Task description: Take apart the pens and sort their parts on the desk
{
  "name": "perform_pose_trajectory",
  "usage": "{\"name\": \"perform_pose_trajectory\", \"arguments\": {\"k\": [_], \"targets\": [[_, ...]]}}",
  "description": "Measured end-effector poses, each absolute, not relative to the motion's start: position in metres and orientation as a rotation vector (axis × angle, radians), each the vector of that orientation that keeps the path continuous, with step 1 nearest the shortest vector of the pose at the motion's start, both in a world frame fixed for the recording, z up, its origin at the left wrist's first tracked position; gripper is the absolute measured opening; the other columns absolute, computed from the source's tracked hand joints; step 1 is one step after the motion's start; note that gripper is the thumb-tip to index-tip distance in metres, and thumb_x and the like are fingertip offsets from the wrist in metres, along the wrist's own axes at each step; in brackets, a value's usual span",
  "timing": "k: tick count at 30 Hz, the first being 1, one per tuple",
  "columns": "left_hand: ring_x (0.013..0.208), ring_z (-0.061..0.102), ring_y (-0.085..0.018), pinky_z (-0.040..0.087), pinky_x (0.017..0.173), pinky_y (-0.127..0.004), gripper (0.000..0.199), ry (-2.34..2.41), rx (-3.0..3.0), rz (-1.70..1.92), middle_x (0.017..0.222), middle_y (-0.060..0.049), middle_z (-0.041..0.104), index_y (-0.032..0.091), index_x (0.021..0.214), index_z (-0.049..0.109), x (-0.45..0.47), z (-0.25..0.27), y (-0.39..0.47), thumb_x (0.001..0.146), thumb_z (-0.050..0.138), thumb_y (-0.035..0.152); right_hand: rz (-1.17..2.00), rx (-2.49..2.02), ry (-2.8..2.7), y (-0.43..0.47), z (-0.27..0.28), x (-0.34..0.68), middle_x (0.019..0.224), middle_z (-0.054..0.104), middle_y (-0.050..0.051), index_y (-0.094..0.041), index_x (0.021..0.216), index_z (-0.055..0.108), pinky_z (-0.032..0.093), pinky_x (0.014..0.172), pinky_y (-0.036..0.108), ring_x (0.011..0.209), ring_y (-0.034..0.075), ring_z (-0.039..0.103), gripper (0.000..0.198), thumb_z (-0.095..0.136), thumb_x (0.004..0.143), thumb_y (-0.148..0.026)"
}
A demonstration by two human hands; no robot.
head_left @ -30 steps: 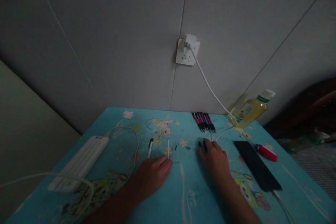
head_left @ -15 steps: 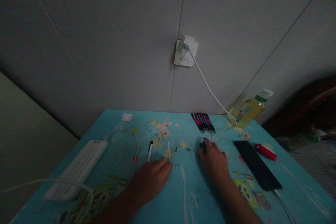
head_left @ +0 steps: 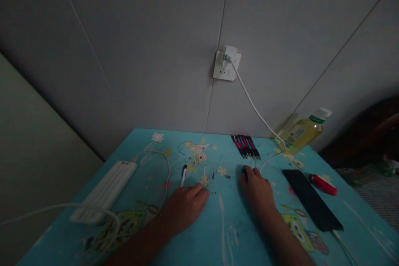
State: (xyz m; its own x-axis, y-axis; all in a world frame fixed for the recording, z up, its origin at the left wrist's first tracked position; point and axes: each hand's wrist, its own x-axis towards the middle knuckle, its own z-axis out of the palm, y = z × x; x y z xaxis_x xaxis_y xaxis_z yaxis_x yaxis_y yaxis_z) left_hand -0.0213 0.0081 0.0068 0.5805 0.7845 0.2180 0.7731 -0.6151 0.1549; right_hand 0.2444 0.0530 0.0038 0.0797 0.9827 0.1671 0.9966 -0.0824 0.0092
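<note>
My left hand (head_left: 188, 205) rests on the table with its fingers closed together. From its fingertips a thin white stick (head_left: 205, 176), which looks like a pen refill, points toward the wall. A white pen with a black end (head_left: 183, 176) lies just beyond the knuckles, its lower part hidden by the hand. My right hand (head_left: 257, 187) is low over the table, thumb and fingers pinched on a small black piece (head_left: 244, 170) that is mostly covered. Between the hands lie tiny dark bits (head_left: 228, 177) and a short black piece (head_left: 213, 176).
Several red, blue and black pens (head_left: 245, 146) lie in a row near the wall. On the right are a black phone (head_left: 313, 199) on a cable, a red object (head_left: 323, 184) and a bottle of yellow liquid (head_left: 304, 133). A white power strip (head_left: 106, 191) lies left.
The whole view has shifted slightly, so things sit further right. My right fingers cover more of the black piece. My left hand keeps nearly the same place by the white stick.
</note>
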Motion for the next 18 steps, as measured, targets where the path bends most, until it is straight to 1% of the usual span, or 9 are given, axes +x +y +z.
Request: {"name": "perform_pose_trajectory", "arguments": {"k": [2,4,7,9,10,13,14,18], "targets": [[0.074,0.063,-0.016,0.044,0.061,-0.028,0.016,1.355,2.765,0.394,0.085,0.000,0.061,0.022,0.096,0.060,-0.021,0.008,0.009,0.100,0.045,0.020,-0.181,-2.206,-2.016,0.053,0.006,0.248,0.104,0.063,0.010,-0.020,0.127,0.057,0.045,0.071,0.032,0.080,0.021,0.066,0.033,0.042,0.100,-0.032],[0.076,0.063,-0.016,0.045,0.062,-0.027,0.015,1.350,2.772,0.375,0.085,0.000,0.062,0.022,0.095,0.060,-0.022,0.009,0.010,0.100,0.046,0.018,-0.192,-2.098,-1.963,0.049,0.010,0.249,0.109,0.061,0.012,-0.018,0.128,0.057,0.047,0.073,0.033,0.082,0.022,0.065,0.035,0.042,0.100,-0.033],[0.076,0.064,-0.016,0.045,0.061,-0.027,0.014,1.375,2.769,0.353,0.086,0.000,0.062,0.022,0.095,0.059,-0.023,0.010,0.011,0.098,0.047,0.016,-0.159,-1.708,-1.937,0.037,0.017,0.238,0.114,0.059,0.013,-0.018,0.124,0.061,0.050,0.084,0.036,0.094,0.023,0.063,0.033,0.043,0.100,-0.031],[0.075,0.064,-0.017,0.046,0.061,-0.027,0.013,1.393,2.767,0.355,0.087,0.000,0.062,0.022,0.095,0.059,-0.023,0.011,0.012,0.098,0.048,0.015,-0.043,-1.413,-1.997,0.026,0.020,0.221,0.111,0.059,0.012,-0.020,0.117,0.065,0.050,0.089,0.037,0.100,0.023,0.061,0.028,0.046,0.099,-0.029],[0.076,0.065,-0.017,0.046,0.061,-0.027,0.013,1.400,2.765,0.363,0.088,0.000,0.063,0.022,0.096,0.059,-0.024,0.011,0.012,0.097,0.049,0.014,0.025,-1.320,-2.043,0.022,0.021,0.211,0.111,0.059,0.012,-0.021,0.117,0.066,0.050,0.090,0.038,0.101,0.023,0.060,0.027,0.047,0.099,-0.028],[0.077,0.065,-0.017,0.047,0.062,-0.028,0.015,1.412,2.747,0.404,0.090,0.000,0.063,0.023,0.100,0.059,-0.023,0.011,0.012,0.097,0.048,0.013,0.140,-1.235,-2.187,0.014,0.021,0.184,0.116,0.059,0.012,-0.023,0.122,0.064,0.052,0.090,0.042,0.101,0.024,0.060,0.028,0.054,0.096,-0.028],[0.077,0.065,-0.017,0.048,0.063,-0.028,0.015,1.422,2.735,0.417,0.090,0.000,0.063,0.023,0.099,0.059,-0.023,0.011,0.012,0.098,0.047,0.013,0.169,-1.230,-2.212,0.014,0.020,0.178,0.116,0.059,0.012,-0.023,0.121,0.064,0.052,0.090,0.042,0.101,0.024,0.060,0.027,0.056,0.096,-0.028],[0.076,0.065,-0.017,0.048,0.064,-0.027,0.018,1.455,2.697,0.443,0.089,-0.001,0.064,0.023,0.097,0.061,-0.018,0.009,0.009,0.100,0.045,0.016,0.286,-1.185,-2.232,0.017,0.020,0.176,0.105,0.063,0.007,-0.023,0.105,0.069,0.050,0.090,0.039,0.099,0.022,0.060,0.017,0.054,0.097,-0.024]]}}
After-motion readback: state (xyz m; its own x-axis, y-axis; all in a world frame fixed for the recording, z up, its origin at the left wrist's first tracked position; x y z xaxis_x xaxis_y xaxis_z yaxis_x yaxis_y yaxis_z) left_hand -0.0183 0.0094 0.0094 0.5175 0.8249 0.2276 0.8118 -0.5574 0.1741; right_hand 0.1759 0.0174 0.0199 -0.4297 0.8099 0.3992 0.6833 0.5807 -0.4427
